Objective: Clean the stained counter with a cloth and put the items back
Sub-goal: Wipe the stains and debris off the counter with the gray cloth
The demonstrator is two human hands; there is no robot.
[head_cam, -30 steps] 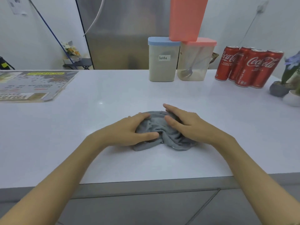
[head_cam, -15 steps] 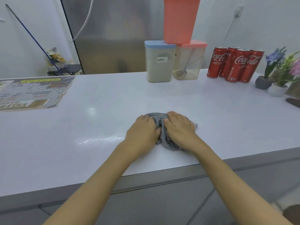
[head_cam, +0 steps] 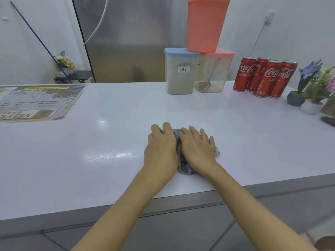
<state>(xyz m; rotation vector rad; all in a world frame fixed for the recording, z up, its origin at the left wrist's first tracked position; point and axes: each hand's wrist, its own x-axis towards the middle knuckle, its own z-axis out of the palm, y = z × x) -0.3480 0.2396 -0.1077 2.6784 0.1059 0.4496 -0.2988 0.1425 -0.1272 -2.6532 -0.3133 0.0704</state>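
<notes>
Glossy white laminate counter fills the view; near its front edge lies a bunched grey cloth, soft and limp, likely light and best gathered at its middle. Left hand and right hand press flat on it, fingers extended. Behind stand a frosted blue-lidded plastic tub labelled latte and red cola cans.

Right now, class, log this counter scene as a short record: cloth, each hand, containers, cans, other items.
cloth: grey cloth, bunched on the white counter
left hand: lies on the cloth
right hand: lies on the cloth
containers: blue-lidded "latte" tub, pink-lidded tub holding a spoon, pink tub stacked across both
cans: four red cola cans
other: menu sheet, potted flowers
</notes>
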